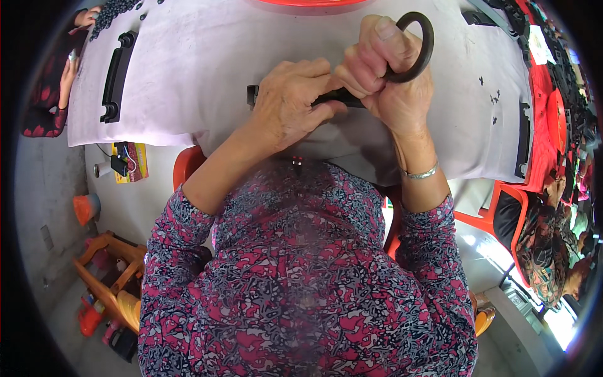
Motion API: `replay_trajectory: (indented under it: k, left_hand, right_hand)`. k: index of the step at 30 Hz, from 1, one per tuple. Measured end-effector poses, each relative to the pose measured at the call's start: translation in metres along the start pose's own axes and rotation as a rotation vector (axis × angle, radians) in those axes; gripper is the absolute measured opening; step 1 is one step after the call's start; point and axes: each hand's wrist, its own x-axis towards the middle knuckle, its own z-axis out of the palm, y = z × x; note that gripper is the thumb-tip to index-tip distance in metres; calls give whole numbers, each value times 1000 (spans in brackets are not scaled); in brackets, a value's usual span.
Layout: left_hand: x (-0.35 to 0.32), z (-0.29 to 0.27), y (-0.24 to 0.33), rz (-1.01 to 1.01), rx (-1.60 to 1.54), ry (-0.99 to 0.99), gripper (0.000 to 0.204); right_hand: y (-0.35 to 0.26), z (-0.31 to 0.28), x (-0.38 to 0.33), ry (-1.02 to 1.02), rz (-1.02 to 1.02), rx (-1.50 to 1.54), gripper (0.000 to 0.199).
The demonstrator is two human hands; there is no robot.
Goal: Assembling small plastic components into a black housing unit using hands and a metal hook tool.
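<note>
My left hand (pixel 289 97) is closed over a long black plastic part (pixel 252 95) above the near middle of the cloth-covered table. One squared end of the part sticks out on the left, and its dark middle shows between my hands. In a fist, my right hand (pixel 392 69) grips a dark tool with a large ring handle (pixel 428 47); the ring stands out above the knuckles. The tool's working end is hidden by my fingers, so its exact kind cannot be made out. My two hands touch or nearly touch at the fingers.
Similar black bars lie on the table (pixel 207 44) at the left (pixel 118 76) and right (pixel 522 141). Small black bits (pixel 495 97) are scattered at the right. A red basin rim (pixel 314 2) shows at the far edge. At far left, another person's hand (pixel 68 78) is near dark pieces (pixel 113 11).
</note>
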Motion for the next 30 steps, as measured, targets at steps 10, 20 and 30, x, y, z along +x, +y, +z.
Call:
replay_trajectory:
  k: [10,20,30]
  left_hand:
    - [-1,4,1,105,31,115,30]
    - [-1,-7,6,-22,41,15,40]
    - [-7,-19,12,-48,266,2,43]
  right_hand:
    - [6,15,1,68,-48,-175,46]
    - [-8,-10,4,-46,-67,230,45]
    - [-39,-66,10,309,112,-1644,47]
